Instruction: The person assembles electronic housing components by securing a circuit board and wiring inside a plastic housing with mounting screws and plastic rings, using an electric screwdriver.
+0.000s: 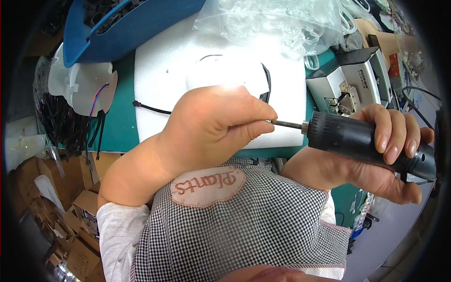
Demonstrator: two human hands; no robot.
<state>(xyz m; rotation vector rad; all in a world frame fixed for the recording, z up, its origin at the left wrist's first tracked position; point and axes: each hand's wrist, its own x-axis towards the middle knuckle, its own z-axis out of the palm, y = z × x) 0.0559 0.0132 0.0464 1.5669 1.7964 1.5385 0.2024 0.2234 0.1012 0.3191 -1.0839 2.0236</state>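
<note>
Your right hand (390,155) grips the black electric screwdriver (366,141); your left hand (216,124), fingers clenched, pinches its bit (286,124) above the white foam pad (211,70). Keep the bit straight and steady.

The tip of the electric screwdriver (371,141) bit disappears behind the curled fingers of the left hand (221,124), so whatever it meets there cannot be seen, nor whether that hand pinches anything. The screwdriver's rear end runs into the dark right rim, partly covered by the right hand (390,155). A white overexposed part (225,75) on the foam pad (155,70) shows no detail. The blue tray (117,28) at the far left is cut by the top edge, its black contents too small to identify. The cardboard boxes (80,225) at the near left blur towards the rim.
</note>
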